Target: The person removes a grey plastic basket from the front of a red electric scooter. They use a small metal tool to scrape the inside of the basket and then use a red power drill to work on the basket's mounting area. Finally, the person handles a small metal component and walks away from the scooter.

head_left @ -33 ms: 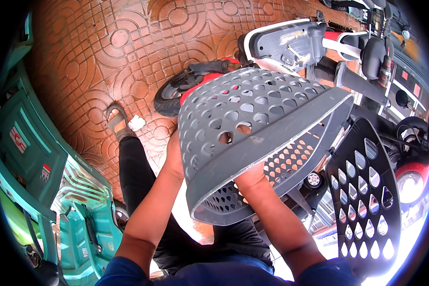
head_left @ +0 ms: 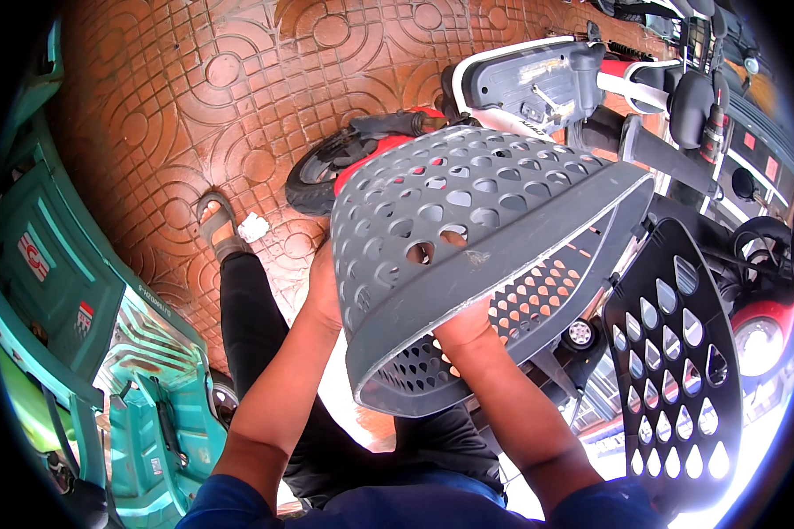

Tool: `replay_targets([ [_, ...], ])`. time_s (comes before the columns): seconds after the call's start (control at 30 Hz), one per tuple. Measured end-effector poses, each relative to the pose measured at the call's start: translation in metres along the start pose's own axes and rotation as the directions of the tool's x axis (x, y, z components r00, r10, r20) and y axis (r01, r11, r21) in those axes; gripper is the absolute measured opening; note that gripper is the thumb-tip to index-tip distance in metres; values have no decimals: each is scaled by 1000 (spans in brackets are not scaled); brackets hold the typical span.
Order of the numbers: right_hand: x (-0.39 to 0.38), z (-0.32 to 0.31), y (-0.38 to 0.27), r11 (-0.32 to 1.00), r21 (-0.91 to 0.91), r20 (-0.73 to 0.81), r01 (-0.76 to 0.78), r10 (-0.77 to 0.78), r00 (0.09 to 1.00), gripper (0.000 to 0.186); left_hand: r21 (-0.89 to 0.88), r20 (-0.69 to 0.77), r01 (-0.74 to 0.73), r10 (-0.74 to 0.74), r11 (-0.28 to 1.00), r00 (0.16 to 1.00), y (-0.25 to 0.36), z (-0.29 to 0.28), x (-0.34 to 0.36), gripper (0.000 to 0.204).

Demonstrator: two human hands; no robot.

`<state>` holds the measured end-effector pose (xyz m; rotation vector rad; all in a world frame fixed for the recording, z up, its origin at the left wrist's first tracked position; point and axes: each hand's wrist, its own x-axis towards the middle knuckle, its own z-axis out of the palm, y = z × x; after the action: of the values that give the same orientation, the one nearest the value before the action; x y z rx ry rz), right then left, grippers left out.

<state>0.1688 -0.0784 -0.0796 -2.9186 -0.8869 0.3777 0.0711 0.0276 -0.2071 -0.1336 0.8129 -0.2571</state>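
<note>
A grey plastic basket (head_left: 432, 189) with drop-shaped holes is tilted in front of me, its opening towards my body. My left hand (head_left: 325, 280) is against the basket's left end and holds it there; its fingers are behind the wall. Through the opening, my right hand (head_left: 464, 324) reaches inside, and the rim and wall hide its fingers. A black perforated lid (head_left: 670, 353) hangs open at the right, beside the basket's rim.
A red and white two-wheeler (head_left: 525, 88) lies beyond the basket, its black front wheel (head_left: 313, 181) near the tiles. Worn teal plastic panels (head_left: 53, 238) line the left side. White crumpled paper (head_left: 253, 227) lies beside my sandalled foot (head_left: 216, 220). More vehicles stand at the right.
</note>
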Motion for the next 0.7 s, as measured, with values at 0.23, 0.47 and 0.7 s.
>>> replay_targets([
  [0.23, 7, -7, -4, 994, 46, 50, -99, 96, 994, 16, -74, 20, 53, -51, 996, 998, -6, -8, 8, 39],
  [0.47, 6, -8, -5, 999, 10, 19, -38, 37, 999, 10, -113, 40, 59, -55, 992, 998, -5, -8, 6, 40],
  [0.7, -3, 4, 2, 991, 118, -39, -64, 69, 997, 11, -69, -20, 37, -39, 997, 999, -4, -6, 4, 39],
])
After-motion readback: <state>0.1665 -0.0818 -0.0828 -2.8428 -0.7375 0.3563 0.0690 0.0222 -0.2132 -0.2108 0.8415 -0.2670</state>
